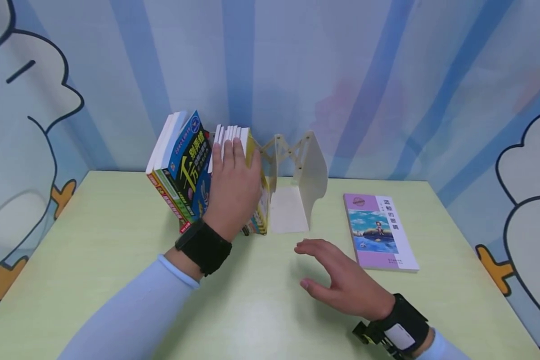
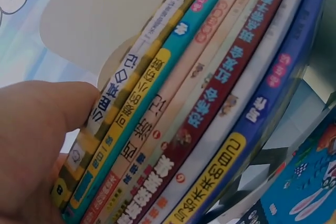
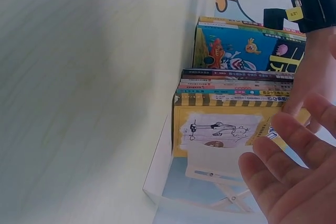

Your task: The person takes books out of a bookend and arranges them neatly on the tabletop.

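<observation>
My left hand (image 1: 235, 192) grips a stack of thin books (image 2: 199, 98) that stands upright in a white folding bookend (image 1: 312, 167). Its thumb (image 2: 58, 106) lies against the yellow-striped book at one end of the stack; in the head view the other fingers reach over the books' tops. To the left, a few thicker books lean, a blue-covered one (image 1: 190, 157) facing the stack. My right hand (image 1: 348, 282) hovers over the table with fingers spread and nothing in them. Beyond it a purple-and-white book (image 1: 380, 232) lies flat.
The pale green table (image 1: 117, 290) carries everything. Behind it hangs a blue striped backdrop (image 1: 288, 65), with cartoon figures on the left and right sides. The bookend's empty section, with its crossed struts, stands right of the gripped stack.
</observation>
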Available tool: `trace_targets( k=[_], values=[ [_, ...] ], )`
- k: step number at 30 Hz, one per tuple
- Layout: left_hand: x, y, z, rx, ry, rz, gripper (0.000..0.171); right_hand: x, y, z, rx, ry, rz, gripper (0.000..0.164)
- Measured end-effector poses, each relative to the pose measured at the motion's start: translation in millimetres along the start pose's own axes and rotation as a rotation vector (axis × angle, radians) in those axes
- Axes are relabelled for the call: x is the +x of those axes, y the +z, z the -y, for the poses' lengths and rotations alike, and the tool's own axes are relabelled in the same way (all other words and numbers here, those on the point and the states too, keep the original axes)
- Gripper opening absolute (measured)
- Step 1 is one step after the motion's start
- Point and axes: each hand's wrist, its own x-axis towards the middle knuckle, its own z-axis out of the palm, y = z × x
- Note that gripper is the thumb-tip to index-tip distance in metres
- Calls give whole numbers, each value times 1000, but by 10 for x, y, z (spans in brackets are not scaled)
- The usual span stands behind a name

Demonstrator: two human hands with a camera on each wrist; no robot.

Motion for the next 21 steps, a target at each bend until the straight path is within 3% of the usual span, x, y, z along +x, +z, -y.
trace_targets(
  k=[6, 15, 21],
  values=[
    [-48, 2, -20, -17, 3, 10, 63, 17, 13, -11, -7, 0, 11, 52],
    [-91, -22, -122, 79, 52, -74, 44, 28, 9, -32, -4, -11, 6, 49],
    [-104, -78, -142, 132, 70, -15, 39, 23, -11, -40, -13, -20, -7, 46]
  ],
)
